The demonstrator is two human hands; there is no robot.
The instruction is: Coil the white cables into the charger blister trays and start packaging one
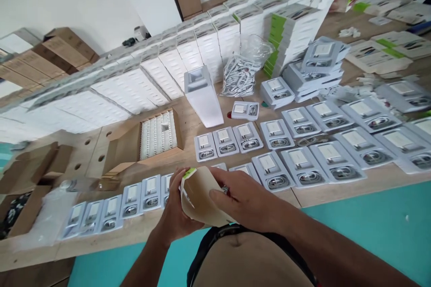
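Note:
Between my two hands, just in front of my body, is a small carton (198,193), its brown inside turned toward me and a green strip at its top corner. The fingers of my left hand (175,206) wrap round its left side. On the right side my right hand (239,197) grips it, thumb lying along the near panel. Just beyond the carton stand pale plastic trays (274,170), each with a white charger and a coiled cable. Part of the tray row is hidden behind my hands.
Stacked white boxes (202,45) line the table's back. An open brown carton (161,136) holds white chargers. A bag of cables (239,74), a tall stack of empty trays (204,98) and flat green-and-white cartons (379,56) lie about. A hand (338,2) shows at the far right.

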